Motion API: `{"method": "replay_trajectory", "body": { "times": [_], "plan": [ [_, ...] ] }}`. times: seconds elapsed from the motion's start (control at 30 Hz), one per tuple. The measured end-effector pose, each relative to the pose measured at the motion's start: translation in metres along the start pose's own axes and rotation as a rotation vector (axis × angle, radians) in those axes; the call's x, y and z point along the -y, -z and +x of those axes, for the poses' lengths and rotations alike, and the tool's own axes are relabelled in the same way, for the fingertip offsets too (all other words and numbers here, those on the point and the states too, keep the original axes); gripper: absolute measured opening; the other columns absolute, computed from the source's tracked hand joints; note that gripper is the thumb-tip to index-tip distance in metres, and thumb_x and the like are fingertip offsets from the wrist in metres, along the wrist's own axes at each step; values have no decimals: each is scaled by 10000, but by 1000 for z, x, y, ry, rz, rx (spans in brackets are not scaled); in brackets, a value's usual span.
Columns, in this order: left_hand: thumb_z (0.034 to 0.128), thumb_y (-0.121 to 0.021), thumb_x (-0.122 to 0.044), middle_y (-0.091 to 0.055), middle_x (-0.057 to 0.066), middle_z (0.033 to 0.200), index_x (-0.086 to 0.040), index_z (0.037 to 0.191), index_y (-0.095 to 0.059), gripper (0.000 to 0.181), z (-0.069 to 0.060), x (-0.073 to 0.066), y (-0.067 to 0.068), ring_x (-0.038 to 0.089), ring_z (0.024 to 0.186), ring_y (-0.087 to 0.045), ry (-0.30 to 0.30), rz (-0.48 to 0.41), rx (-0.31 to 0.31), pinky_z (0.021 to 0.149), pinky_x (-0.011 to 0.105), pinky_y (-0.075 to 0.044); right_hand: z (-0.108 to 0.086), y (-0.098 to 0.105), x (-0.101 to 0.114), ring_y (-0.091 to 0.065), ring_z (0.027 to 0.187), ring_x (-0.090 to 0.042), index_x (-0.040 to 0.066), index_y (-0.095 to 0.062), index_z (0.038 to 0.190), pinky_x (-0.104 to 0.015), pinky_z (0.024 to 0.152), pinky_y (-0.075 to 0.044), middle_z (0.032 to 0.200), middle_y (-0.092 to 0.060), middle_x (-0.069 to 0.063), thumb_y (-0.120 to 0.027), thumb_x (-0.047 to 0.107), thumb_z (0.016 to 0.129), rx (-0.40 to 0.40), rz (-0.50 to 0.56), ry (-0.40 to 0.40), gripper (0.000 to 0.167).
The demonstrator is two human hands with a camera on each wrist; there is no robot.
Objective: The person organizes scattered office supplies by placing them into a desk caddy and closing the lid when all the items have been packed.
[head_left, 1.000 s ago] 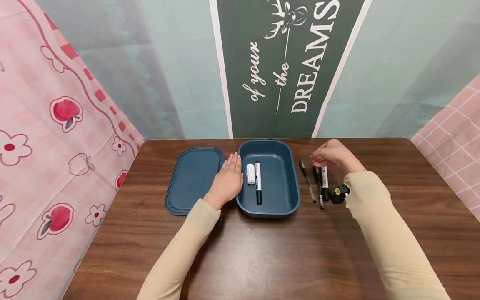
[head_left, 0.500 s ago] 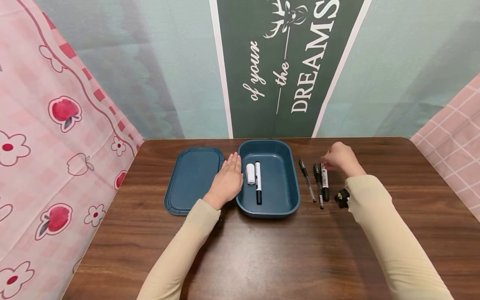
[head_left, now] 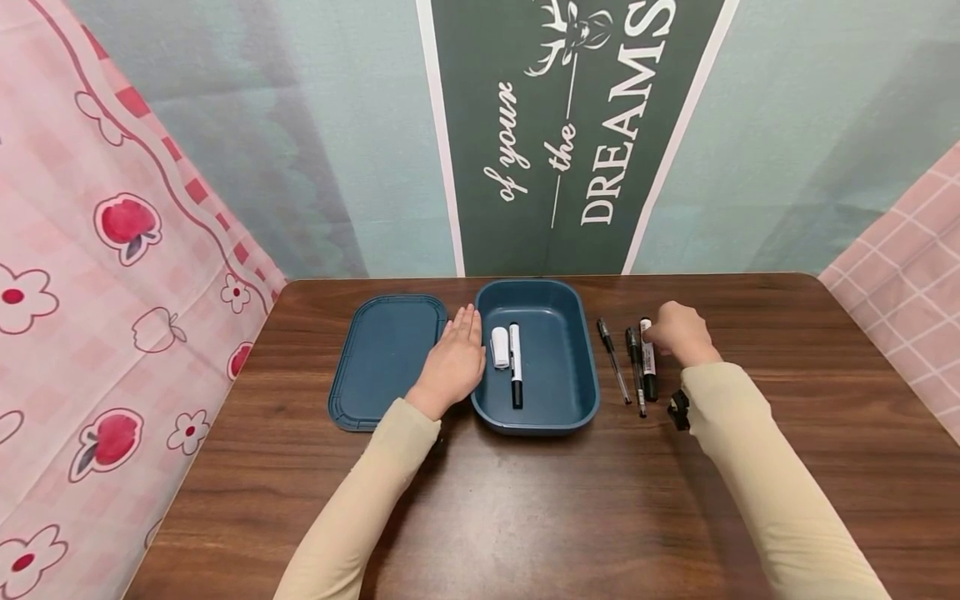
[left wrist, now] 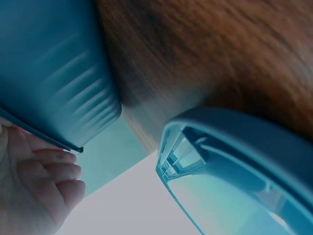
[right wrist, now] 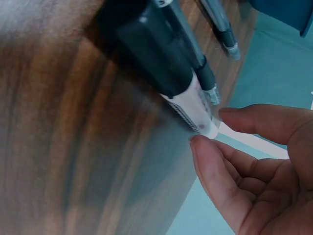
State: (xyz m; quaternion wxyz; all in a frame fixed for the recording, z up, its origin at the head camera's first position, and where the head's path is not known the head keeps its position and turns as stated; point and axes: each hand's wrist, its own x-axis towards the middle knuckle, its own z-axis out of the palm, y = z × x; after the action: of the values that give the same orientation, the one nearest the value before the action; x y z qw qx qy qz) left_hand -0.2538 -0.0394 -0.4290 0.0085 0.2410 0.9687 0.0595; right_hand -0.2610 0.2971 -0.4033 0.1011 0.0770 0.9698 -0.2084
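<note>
My right hand [head_left: 681,332] is at the white end of a black-capped marker [right wrist: 188,110] lying on the table; thumb and forefinger meet its sides in the right wrist view. Just left of it lie a black pen [head_left: 635,358] and a clear-barrelled pen [head_left: 615,362]. Straight fingers of my left hand [head_left: 452,360] rest along the left wall of an open blue box [head_left: 592,375]. Inside that box are a short white marker-like piece [head_left: 500,347] and a white marker with a black end [head_left: 516,371], side by side.
A blue lid [head_left: 390,362] lies flat on the wooden table [head_left: 510,508], left of the box. Behind the table's far edge hangs a printed curtain [head_left: 555,150]. Pink cloths hang at both sides.
My right hand has moved right and slightly nearer from above the pens to the black-capped marker, bringing its fingertips onto the white end. My left hand and the box stay put.
</note>
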Motion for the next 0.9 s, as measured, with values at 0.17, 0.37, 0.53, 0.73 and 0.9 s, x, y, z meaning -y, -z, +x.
{"method": "replay_trajectory", "body": {
  "times": [0.17, 0.37, 0.53, 0.73, 0.9],
  "plan": [
    [1017, -403, -226, -184, 195, 1532, 70, 1458, -229, 559, 0, 0, -1, 278, 1422, -133, 1, -3, -4, 1135, 374, -170, 0, -5, -2, -545, 485, -188, 93, -434, 562, -328, 490, -428, 511, -545, -61, -537, 90, 812, 0, 35, -18, 271],
    [1016, -402, -224, -178, 199, 1532, 73, 1458, -224, 562, 1, 1, -2, 280, 1422, -133, 2, -11, -11, 1135, 376, -170, 0, -11, -2, -587, 498, -190, 75, -462, 568, -314, 475, -446, 547, -586, -111, -564, 89, 809, -21, 63, -27, 262],
    [1016, -403, -228, -177, 195, 1534, 67, 1461, -223, 563, 1, 1, -1, 279, 1422, -133, 4, -4, -9, 1135, 375, -169, 0, -13, 1, -565, 482, -180, 64, -475, 565, -300, 454, -412, 547, -587, -119, -562, 71, 807, -48, 63, -19, 257],
    [1017, -400, -229, -175, 191, 1535, 65, 1462, -220, 564, 2, 0, -1, 275, 1424, -126, 7, 0, 3, 1136, 373, -164, 0, -13, 3, -571, 486, -186, 50, -485, 574, -301, 453, -422, 542, -577, -111, -566, 55, 802, -57, 56, -6, 242],
    [1016, -403, -232, -181, 189, 1535, 65, 1463, -224, 565, 2, 0, -1, 274, 1423, -131, 10, 0, 1, 1136, 373, -165, 1, -15, 3, -504, 472, -187, 67, -468, 553, -306, 449, -399, 506, -522, -64, -574, 53, 801, -65, 37, -1, 271]
  ]
}}
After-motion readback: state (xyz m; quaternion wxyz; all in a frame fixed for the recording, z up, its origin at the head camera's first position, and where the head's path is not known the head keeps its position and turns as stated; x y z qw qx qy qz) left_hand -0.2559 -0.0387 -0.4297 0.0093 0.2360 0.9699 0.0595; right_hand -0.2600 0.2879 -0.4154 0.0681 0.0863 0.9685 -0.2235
